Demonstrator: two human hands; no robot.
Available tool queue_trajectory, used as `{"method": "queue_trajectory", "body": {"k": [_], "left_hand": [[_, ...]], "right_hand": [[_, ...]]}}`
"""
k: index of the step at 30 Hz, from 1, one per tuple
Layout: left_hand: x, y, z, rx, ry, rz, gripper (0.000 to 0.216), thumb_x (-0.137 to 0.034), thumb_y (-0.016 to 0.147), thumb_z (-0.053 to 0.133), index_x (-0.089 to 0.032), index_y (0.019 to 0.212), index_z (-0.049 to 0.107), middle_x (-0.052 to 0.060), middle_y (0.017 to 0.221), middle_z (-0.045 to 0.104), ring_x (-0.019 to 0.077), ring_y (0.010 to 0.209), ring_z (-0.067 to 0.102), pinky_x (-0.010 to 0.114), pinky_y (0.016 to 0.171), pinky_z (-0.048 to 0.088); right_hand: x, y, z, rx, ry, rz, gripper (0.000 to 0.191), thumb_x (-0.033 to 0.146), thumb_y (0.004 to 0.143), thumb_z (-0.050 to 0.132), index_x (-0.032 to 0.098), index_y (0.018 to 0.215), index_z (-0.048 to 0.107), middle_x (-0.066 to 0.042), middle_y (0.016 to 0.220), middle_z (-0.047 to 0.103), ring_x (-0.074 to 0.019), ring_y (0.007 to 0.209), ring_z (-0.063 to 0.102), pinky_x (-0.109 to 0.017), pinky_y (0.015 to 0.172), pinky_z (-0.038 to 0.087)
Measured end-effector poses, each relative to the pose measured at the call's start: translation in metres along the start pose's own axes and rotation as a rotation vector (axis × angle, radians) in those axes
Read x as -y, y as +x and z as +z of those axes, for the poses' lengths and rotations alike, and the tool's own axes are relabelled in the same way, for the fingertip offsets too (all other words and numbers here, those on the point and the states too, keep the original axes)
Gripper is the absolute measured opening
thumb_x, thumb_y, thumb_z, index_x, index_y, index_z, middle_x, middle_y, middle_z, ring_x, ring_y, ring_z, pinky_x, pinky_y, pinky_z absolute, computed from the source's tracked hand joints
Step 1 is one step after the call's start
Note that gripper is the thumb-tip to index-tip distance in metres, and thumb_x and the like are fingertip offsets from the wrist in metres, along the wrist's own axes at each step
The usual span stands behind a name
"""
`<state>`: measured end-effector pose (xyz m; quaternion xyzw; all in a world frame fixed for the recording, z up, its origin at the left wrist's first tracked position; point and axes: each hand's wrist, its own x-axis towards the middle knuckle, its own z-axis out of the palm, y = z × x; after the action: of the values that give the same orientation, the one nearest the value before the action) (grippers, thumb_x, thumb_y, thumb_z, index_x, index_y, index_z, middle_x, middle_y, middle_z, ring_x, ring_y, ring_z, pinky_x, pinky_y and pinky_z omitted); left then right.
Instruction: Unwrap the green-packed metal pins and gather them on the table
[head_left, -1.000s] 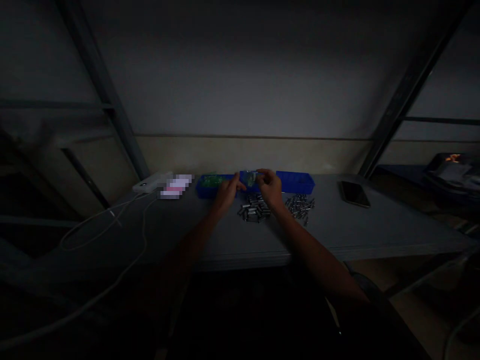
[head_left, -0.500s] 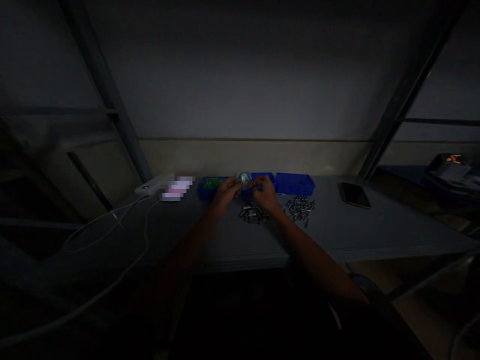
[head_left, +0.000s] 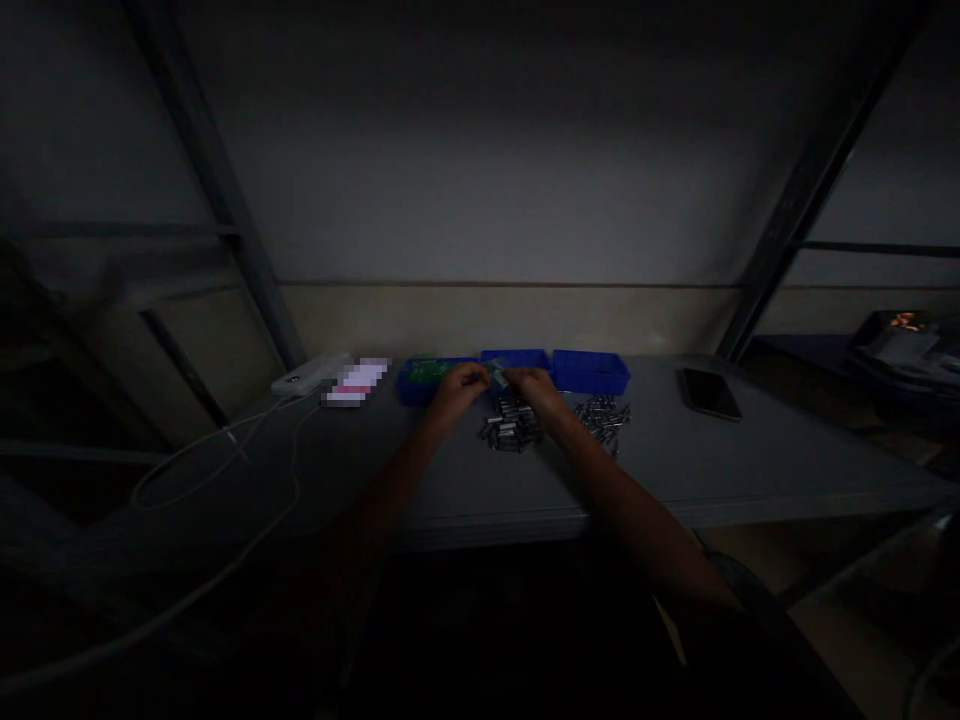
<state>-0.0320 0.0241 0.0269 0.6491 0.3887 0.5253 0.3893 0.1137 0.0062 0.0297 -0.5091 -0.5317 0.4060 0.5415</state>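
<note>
A small clear plastic bag [head_left: 498, 376] with a greenish tint is between my two hands, above the table. My left hand [head_left: 454, 391] is closed, with its fingertips pinched at the bag's left side. From the right, my right hand [head_left: 537, 390] has its fingers closed on the bag's other edge. Just below lies a pile of short metal cylinders [head_left: 507, 430], partly covered by my right hand. A second pile of thinner metal pieces [head_left: 602, 418] is to the right of that hand. Behind my left hand a blue bin [head_left: 412, 394] contains green-tinted plastic bags [head_left: 427, 370].
Two more blue bins, a middle one [head_left: 517, 356] and a right one [head_left: 591, 372], stand along the back of the grey table [head_left: 450, 490]. A dark phone [head_left: 709, 393] lies at the right. At the left are a white device [head_left: 300, 377], a blurred-out bright screen [head_left: 357, 383] and white cables [head_left: 294, 470].
The bag has come down and slightly right, between both hands. My right hand's fingers have shifted from a raised, bent pose to a lower hold on its edge.
</note>
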Motion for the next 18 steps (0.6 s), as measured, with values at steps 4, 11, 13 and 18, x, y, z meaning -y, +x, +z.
{"method": "queue_trajectory", "body": {"k": [4,11,13,18], "left_hand": [[-0.001,0.0,-0.003,-0.035,-0.006,-0.152,0.008,-0.018,0.061,0.059,-0.017,0.069,0.062,-0.001,0.07,0.058,0.0118,0.065,0.052,0.022,0.058,0.039],[-0.007,-0.002,-0.001,0.037,-0.228,-0.296,0.027,-0.041,0.07,0.063,-0.015,0.077,0.064,0.001,0.068,0.058,0.0062,0.048,0.046,0.02,0.049,0.034],[-0.008,-0.001,-0.001,0.044,-0.262,-0.364,0.04,-0.053,0.075,0.056,-0.013,0.074,0.064,0.002,0.066,0.058,0.0064,0.046,0.045,0.02,0.047,0.034],[-0.008,0.002,-0.004,0.022,-0.289,-0.543,0.056,-0.063,0.08,0.042,-0.013,0.066,0.061,0.003,0.058,0.056,0.0069,0.039,0.041,0.022,0.042,0.031]], "right_hand": [[-0.004,0.004,0.0,-0.089,0.012,-0.19,0.032,0.044,0.068,0.058,0.017,0.053,0.05,0.006,0.048,0.041,-0.0083,0.05,0.036,-0.022,0.051,0.027],[-0.008,0.008,0.0,-0.09,-0.082,-0.361,0.024,0.037,0.074,0.055,0.016,0.075,0.067,0.001,0.065,0.062,-0.0145,0.066,0.054,-0.025,0.065,0.04],[-0.008,0.006,0.002,-0.105,-0.119,-0.391,0.025,0.036,0.075,0.056,0.017,0.082,0.069,-0.001,0.073,0.067,-0.016,0.07,0.057,-0.028,0.069,0.043],[-0.006,-0.002,0.004,-0.129,-0.134,-0.446,0.024,0.026,0.072,0.052,0.018,0.082,0.071,-0.003,0.079,0.07,-0.0166,0.069,0.059,-0.029,0.069,0.045]]}}
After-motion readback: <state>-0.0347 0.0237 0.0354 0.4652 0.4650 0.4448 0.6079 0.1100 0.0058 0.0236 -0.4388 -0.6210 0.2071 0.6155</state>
